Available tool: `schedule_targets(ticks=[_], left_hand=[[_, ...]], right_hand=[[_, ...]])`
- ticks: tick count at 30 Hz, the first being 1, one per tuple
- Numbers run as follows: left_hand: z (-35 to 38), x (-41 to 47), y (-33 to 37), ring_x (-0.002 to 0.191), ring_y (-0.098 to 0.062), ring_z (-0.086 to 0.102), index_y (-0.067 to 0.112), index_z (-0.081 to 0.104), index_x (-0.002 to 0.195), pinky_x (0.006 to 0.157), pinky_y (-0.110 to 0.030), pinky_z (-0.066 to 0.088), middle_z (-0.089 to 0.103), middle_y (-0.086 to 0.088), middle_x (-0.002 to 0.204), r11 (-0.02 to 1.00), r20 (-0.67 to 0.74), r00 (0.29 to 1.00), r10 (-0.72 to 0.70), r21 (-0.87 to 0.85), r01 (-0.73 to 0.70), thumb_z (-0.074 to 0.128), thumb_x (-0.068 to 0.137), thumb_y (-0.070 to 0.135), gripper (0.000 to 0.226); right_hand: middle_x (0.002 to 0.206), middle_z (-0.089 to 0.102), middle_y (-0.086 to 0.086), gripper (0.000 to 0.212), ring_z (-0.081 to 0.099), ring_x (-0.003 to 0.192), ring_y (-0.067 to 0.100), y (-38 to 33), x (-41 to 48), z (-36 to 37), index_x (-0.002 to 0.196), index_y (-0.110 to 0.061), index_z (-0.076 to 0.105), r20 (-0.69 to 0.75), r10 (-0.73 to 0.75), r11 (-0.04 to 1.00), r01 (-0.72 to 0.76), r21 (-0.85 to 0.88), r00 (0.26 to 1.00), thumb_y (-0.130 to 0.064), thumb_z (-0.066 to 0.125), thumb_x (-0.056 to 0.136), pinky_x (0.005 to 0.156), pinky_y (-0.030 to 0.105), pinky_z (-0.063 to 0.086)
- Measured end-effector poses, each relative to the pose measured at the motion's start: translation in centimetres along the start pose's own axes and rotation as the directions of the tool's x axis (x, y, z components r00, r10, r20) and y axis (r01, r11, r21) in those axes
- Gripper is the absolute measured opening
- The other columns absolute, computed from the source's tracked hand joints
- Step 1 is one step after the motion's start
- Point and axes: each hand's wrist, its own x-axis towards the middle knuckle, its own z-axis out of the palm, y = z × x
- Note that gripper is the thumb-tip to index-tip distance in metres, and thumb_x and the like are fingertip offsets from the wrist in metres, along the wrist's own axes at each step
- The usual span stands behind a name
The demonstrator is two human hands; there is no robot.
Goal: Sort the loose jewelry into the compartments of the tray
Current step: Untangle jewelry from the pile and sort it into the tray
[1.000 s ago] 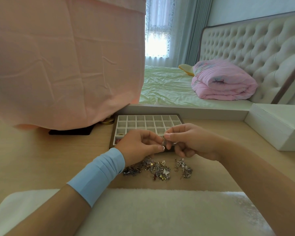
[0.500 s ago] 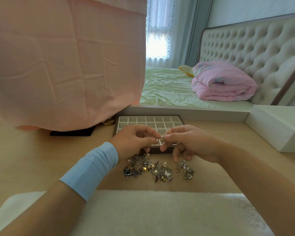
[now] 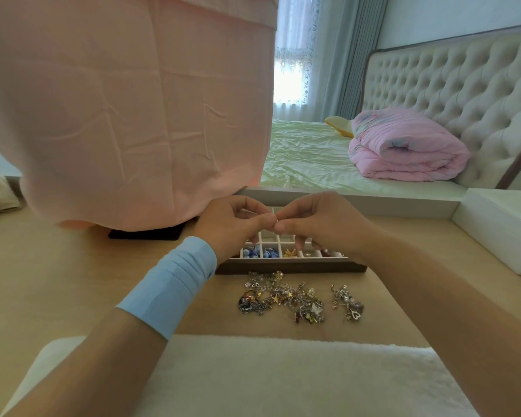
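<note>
A compartment tray [image 3: 289, 267] with a dark wooden frame and white cells stands on the wooden desk; its front row holds blue pieces, a gold piece and others. Loose jewelry [image 3: 283, 299] lies heaped in front of the tray, with a smaller clump [image 3: 348, 302] to its right. Above the tray, my left hand [image 3: 232, 224] and my right hand [image 3: 316, 224] meet fingertip to fingertip, both pinching one tiny silver piece [image 3: 277, 219] between them. The piece is too small to identify.
A pink cloth [image 3: 127, 109] drapes over something tall at the back left, above a black base [image 3: 146, 234]. A white fluffy mat [image 3: 283, 377] covers the desk's near edge. A white box [image 3: 500, 230] stands at the right. A bed reflection fills the mirror behind.
Both hands have risen together from just above the loose pile to over the tray, still pinching the small piece. The tray's front row has come into view.
</note>
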Motion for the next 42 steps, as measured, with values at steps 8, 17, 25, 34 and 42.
schedule_targets(ticks=[8,17,25,34,42], left_hand=[[-1.4,0.8,-1.0,0.060,-0.002,0.060,0.024,0.074,0.088,0.050,-0.011,0.045,0.075,0.010,0.080,0.996,-0.062,0.998,-0.031,-0.089,0.025,0.067,0.090,0.026,0.009],[-2.7,1.9,-5.0,0.099,-0.010,0.053,0.037,0.067,0.108,0.088,-0.029,0.045,0.061,0.011,0.105,0.836,0.024,0.998,0.054,0.546,-0.059,0.060,0.093,0.033,0.017],[-2.7,2.1,-5.8,0.122,-0.017,0.040,0.039,0.064,0.115,0.107,-0.040,0.038,0.051,0.005,0.124,0.692,0.127,0.989,0.071,0.708,-0.140,0.059,0.093,0.038,0.023],[-2.5,1.7,-4.3,0.099,-0.010,0.052,0.040,0.064,0.104,0.094,-0.040,0.048,0.058,0.013,0.104,0.695,0.164,0.982,0.089,0.696,-0.179,0.060,0.091,0.038,0.014],[-1.5,0.9,-2.3,0.089,-0.007,0.050,0.047,0.058,0.082,0.078,-0.034,0.051,0.052,0.018,0.098,0.571,0.370,0.926,0.071,0.747,-0.342,0.068,0.077,0.052,0.012]], right_hand=[[0.080,0.078,0.001,0.002,0.064,0.061,0.013,-0.9,3.2,1.0,0.086,-0.024,0.081,-0.055,-0.050,0.998,0.049,-0.029,0.997,-0.023,0.080,0.085,0.049,0.017,0.044],[0.088,0.069,-0.019,0.002,0.063,0.082,-0.001,1.9,6.3,2.3,0.088,-0.032,0.076,0.013,0.016,0.837,-0.007,-0.547,1.000,-0.034,0.075,0.089,0.083,0.028,0.052],[0.100,0.065,-0.013,0.012,0.062,0.095,0.014,2.1,6.8,3.3,0.096,-0.035,0.075,0.037,0.022,0.644,0.014,-0.765,0.999,-0.038,0.063,0.095,0.082,0.034,0.054],[0.095,0.067,-0.013,0.015,0.062,0.089,0.013,1.3,6.3,3.2,0.088,-0.036,0.072,-0.038,-0.050,0.538,-0.005,-0.843,0.998,-0.050,0.067,0.090,0.076,0.032,0.053],[0.097,0.062,-0.018,0.009,0.058,0.093,0.006,-0.1,1.8,1.6,0.093,-0.042,0.074,0.266,-0.063,0.634,0.245,-0.734,0.962,-0.036,0.068,0.089,0.086,0.035,0.053]])
